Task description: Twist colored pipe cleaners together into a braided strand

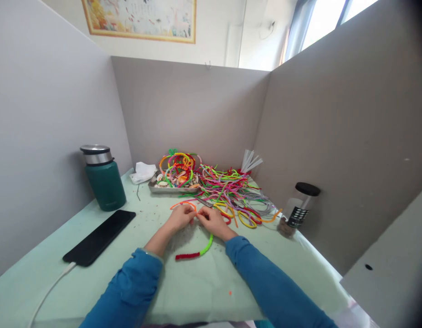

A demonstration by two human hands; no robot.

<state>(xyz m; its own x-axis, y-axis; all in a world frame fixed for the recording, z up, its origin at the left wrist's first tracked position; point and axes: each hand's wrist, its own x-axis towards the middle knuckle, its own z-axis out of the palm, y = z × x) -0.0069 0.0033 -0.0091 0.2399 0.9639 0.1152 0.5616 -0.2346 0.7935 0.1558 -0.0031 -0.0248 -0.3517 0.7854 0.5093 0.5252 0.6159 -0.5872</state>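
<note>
My left hand and my right hand meet over the middle of the table, fingertips pinched together on an orange pipe cleaner. Its free part curves up and to the left above my left hand. From beneath my right hand a bent pipe cleaner piece, bright green turning to a dark red end, curves down toward me. Whether it joins the orange one is hidden by my fingers. A metal blade, perhaps of scissors, lies just beyond my right hand.
Behind my hands, a metal tray holds colourful pipe-cleaner loops. A pile of loose pipe cleaners lies beside it. Left are a green bottle, a plugged-in phone and white tissue; right, a clear black-lidded bottle. Grey partitions surround the table.
</note>
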